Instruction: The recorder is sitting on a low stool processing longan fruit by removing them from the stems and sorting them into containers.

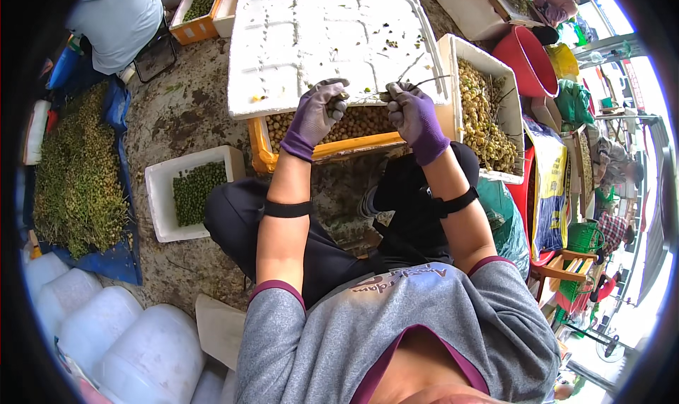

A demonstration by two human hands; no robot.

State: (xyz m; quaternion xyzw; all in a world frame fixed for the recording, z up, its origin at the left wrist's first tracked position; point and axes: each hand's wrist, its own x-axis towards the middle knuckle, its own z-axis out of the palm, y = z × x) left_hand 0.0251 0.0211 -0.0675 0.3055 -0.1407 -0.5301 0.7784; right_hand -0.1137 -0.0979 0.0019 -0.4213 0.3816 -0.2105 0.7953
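Both my hands wear purple gloves with grey palms and are raised over the near edge of a white foam lid (318,48). My left hand (326,107) has its fingers curled around something small that I cannot make out. My right hand (406,104) pinches thin brown twigs (432,79) that stick out over the lid. Bits of stem and small green fruits (391,44) lie scattered on the lid. Under it, an orange-rimmed foam box (339,148) holds round brown fruits (366,124). Right of it, a white foam box (517,123) holds yellowish fruits on stems (485,128).
A foam box (162,205) of green fruits (199,192) stands on the floor at left, beyond it a blue tarp (119,260) heaped with stemmed fruits (79,176). White tubs (151,356) stand lower left. A seated person (119,27) is upper left. A red tub (525,61) stands upper right.
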